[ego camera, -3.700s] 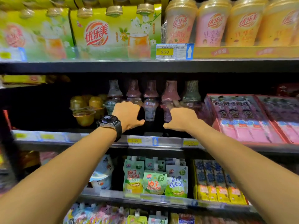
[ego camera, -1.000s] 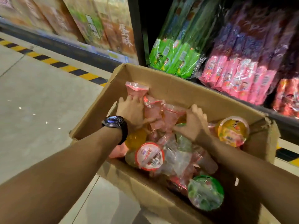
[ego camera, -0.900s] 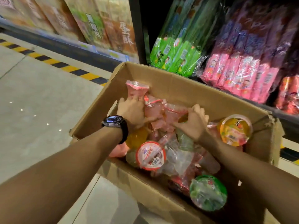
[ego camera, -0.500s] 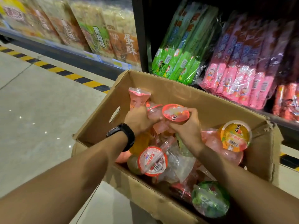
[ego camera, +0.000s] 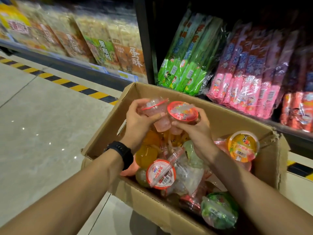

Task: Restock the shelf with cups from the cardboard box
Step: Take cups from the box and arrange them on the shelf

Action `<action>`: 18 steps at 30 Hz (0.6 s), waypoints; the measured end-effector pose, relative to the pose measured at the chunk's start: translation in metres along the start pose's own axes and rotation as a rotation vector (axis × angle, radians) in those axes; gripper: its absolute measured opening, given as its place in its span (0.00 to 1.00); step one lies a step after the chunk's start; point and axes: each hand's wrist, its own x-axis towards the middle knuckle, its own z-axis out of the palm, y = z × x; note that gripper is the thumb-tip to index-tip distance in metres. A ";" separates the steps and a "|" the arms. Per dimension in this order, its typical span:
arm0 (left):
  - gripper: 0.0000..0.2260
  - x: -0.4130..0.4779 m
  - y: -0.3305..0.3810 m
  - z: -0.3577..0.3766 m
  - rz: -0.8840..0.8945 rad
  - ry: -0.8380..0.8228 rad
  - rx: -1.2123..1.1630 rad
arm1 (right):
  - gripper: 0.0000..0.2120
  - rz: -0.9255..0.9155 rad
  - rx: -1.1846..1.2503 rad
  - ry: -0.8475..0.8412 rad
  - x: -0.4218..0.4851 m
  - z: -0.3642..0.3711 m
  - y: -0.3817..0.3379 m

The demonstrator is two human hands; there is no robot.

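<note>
Several snack bags (ego camera: 101, 48) stand in a row at far left, with a yellow-and-black floor stripe (ego camera: 67, 83) running in front of them. Right of that, the cardboard box (ego camera: 149, 200) stands open, piled loosely with sealed jelly cups. Over its far-left part the left grip (ego camera: 138, 122), with a black watch (ego camera: 122, 153) on its wrist, curls its fingers and thumb around a pink cup (ego camera: 155, 109) with a clear lid. Touching that cup on the right, a red-lidded cup (ego camera: 183, 111) is pinched between the thumb and fingers of the right grip (ego camera: 198, 133). Both cups are held above the heap. In the box lie yellow cups (ego camera: 147, 155) at left, a red-rimmed cup (ego camera: 160, 173) with a barcode by the near wall, a green cup (ego camera: 218, 211) at near right and an orange-lidded cup (ego camera: 243, 145) at far right. Beyond the box, green packs (ego camera: 186, 65) and then pink packs (ego camera: 245, 73) lean on the shelf (ego camera: 301, 139).
</note>
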 end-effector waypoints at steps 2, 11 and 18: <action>0.29 -0.008 0.022 -0.004 -0.042 -0.014 -0.098 | 0.32 0.038 0.045 -0.014 -0.007 -0.001 -0.025; 0.26 -0.084 0.227 -0.018 -0.187 -0.178 -0.309 | 0.29 0.172 0.145 0.042 -0.093 -0.024 -0.236; 0.34 -0.151 0.465 -0.027 -0.048 -0.148 -0.070 | 0.29 0.137 0.160 0.182 -0.176 -0.057 -0.467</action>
